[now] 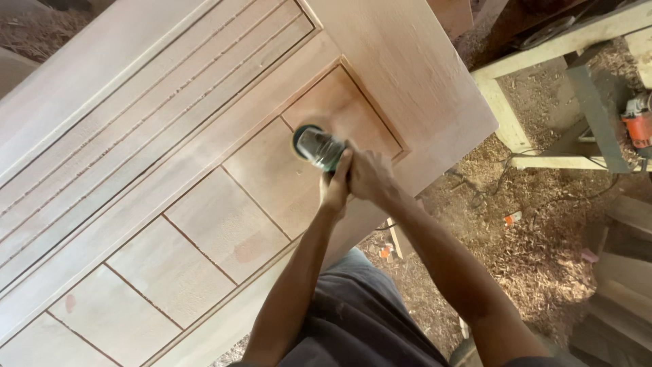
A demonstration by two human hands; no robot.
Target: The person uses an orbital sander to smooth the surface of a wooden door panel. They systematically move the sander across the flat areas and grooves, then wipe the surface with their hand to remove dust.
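Observation:
A large pale wooden door (204,136) lies flat in front of me, with grooved boards at the left and several square recessed panels along its near side. A green and grey power sander (316,146) rests on the top square panel (339,109). My left hand (335,189) grips the sander's rear from below. My right hand (367,173) wraps over the same handle beside it. Both arms reach forward from my dark clothing at the bottom.
Wood shavings (536,238) cover the floor to the right. A pale timber frame (543,54) stands at the upper right, with an orange power tool (638,122) at the far right edge. Stacked boards (625,285) lie at the lower right.

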